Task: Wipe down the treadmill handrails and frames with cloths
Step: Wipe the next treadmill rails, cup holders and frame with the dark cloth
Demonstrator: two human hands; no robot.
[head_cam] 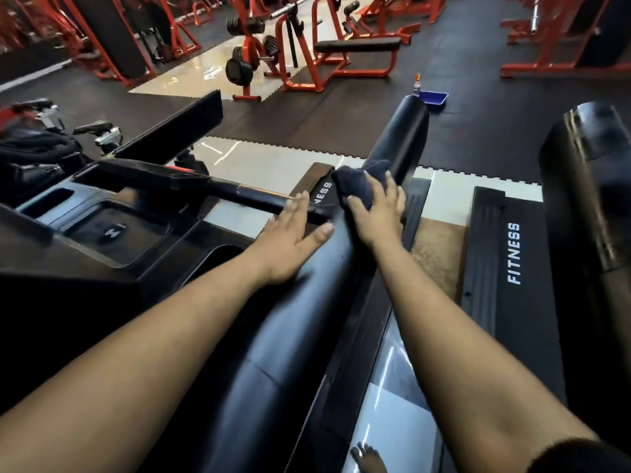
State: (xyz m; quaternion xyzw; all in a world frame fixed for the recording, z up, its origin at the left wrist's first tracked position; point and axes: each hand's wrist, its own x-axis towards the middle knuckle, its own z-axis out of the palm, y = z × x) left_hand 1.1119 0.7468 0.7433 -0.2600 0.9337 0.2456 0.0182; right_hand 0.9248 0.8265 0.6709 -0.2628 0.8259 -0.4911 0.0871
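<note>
A: What is hiding from us here?

B: The long glossy black tubular frame upright (300, 302) of the treadmill is running from six o'clock up toward one o'clock, and both forearms are crossing it, so parts of its smooth surface are lying out of sight. Its base is disappearing behind the dark blue bunched terry cloth (358, 180).

A: And the right hand (377, 216)?

B: It is grasping that cloth, fingers (392, 196) curling over the soft wad and pressing it against the upright at about twelve o'clock from centre. The fingertips are burying themselves in the folds, so I cannot make them out.

A: The left hand (290, 240)?

B: It is lying flat and released on the upright's curved side, fingers straight, their tips reaching onto the thin matte black handrail bar (259, 196) stretching toward ten o'clock.

A: Anything cut off?

B: The white lettering on the black treadmill deck end (322, 194) is showing only "NESS". A second black treadmill upright (587, 206) at three o'clock is running off the edge. A bare foot (370, 460) on the pale glossy tiles at six o'clock is getting cropped. A small blue plastic tray (433, 97) at one o'clock is sitting on the dark rubber floor mat, with a blurry bottle just beside it.
</note>
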